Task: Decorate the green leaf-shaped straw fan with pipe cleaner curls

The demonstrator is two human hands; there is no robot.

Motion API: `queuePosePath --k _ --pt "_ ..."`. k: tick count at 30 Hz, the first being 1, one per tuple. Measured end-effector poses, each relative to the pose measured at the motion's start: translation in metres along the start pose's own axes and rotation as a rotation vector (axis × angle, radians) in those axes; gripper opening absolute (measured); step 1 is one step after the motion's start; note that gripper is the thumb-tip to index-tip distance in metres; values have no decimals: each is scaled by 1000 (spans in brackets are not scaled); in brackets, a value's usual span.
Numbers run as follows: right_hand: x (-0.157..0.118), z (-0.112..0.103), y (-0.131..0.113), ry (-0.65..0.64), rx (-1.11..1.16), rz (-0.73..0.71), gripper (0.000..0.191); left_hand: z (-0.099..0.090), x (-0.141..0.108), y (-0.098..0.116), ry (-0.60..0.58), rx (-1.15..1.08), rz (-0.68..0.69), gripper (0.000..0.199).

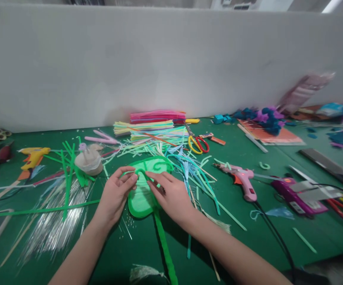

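Note:
A green leaf-like piece (143, 198) with a pale green middle and a darker fuzzy rim lies at the centre, its thick green stem (164, 247) running toward the near edge. Over its upper part, my left hand (119, 188) pinches one end of a short bent green pipe cleaner (141, 171). My right hand (168, 192) holds the other end, its fingers pressed together. Curled green strands sit on the leaf's upper right. A long green pipe cleaner (79, 205) extends left from beside my left wrist.
Bundled pipe cleaners (156, 116) lie behind the leaf. Scissors (199, 144) and a pink glue gun (244, 180) are to the right, a yellow glue gun (34, 156) and a cup (88, 160) to the left. Clear thin strands (60, 221) spread at the left front. A white partition (171, 59) stands behind.

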State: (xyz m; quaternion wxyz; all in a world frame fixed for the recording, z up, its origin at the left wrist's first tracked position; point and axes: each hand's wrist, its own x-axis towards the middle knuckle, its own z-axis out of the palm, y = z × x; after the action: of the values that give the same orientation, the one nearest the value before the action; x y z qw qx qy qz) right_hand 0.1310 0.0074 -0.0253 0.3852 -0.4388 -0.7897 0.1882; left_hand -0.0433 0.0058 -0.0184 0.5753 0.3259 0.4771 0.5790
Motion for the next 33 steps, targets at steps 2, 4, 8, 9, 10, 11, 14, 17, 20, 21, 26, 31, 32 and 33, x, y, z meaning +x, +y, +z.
queuePosePath --k 2,4,8,9,10,11,14,17,20,21,26,31,32,33 --pt "-1 1 -1 -8 19 2 27 1 -1 0 0 -14 13 38" --pt "-1 2 -2 13 63 25 27 2 -1 -1 -2 -29 25 37" --pt "0 5 -5 53 196 69 32 1 0 -3 -17 -61 33 34" --pt "1 6 -5 47 230 84 32 0 1 -3 -19 -66 30 34" --pt "1 6 -5 41 255 97 33 -1 1 -3 -19 -70 25 33" --pt "2 5 -4 39 266 99 32 -2 2 -4 -18 -72 18 33" --pt "4 1 0 44 225 38 30 -6 3 -4 -17 -60 -20 30" --pt "6 -4 6 42 126 -53 31 -8 4 -3 -26 -33 -69 29" --pt "6 -7 14 -1 12 -159 36 -7 4 -3 -26 -17 -98 28" --pt "6 -7 15 -23 -26 -192 37 -7 3 -3 -23 -13 -107 28" --pt "5 -4 21 -79 -174 -275 40 -7 3 -5 15 10 -139 27" --pt "6 -5 26 -66 -130 -286 40 -7 3 -3 29 -34 -167 30" --pt "6 -5 26 -58 -107 -276 41 -7 2 -2 22 -45 -176 32" --pt "6 -6 26 -46 -83 -265 41 -7 2 -1 11 -53 -186 36"
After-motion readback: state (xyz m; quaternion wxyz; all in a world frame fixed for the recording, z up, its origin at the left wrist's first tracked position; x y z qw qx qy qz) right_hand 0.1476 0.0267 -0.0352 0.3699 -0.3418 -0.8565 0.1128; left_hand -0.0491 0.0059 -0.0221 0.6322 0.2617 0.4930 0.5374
